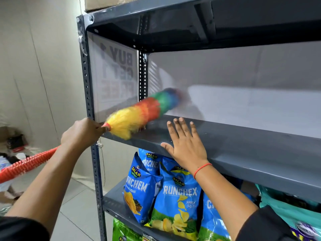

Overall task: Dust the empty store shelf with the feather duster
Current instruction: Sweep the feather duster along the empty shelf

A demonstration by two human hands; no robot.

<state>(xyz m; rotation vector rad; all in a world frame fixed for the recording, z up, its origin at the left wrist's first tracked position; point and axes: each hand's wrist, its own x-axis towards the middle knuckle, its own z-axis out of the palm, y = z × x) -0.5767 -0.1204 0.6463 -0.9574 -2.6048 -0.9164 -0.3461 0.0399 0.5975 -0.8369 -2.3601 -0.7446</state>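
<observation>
A dark grey metal shelf [243, 150] with nothing on it runs across the middle of the head view. The feather duster [139, 113], its fluffy head banded yellow, orange, green and blue, lies slanted over the shelf's left end, blurred with motion. My left hand [83, 133] grips it just below the head, and its ribbed orange handle sticks out down-left past my forearm. My right hand [184, 143] rests flat on the shelf's front part, fingers spread, just right of the duster. A red thread circles that wrist.
Blue chip bags [175, 197] stand on the shelf below, with green bags [121, 230] lower still. A perforated grey upright [90, 101] marks the rack's left corner. A poster [114, 73] covers the left side. A cardboard box [104, 3] sits on top. Clutter lies on the floor at left.
</observation>
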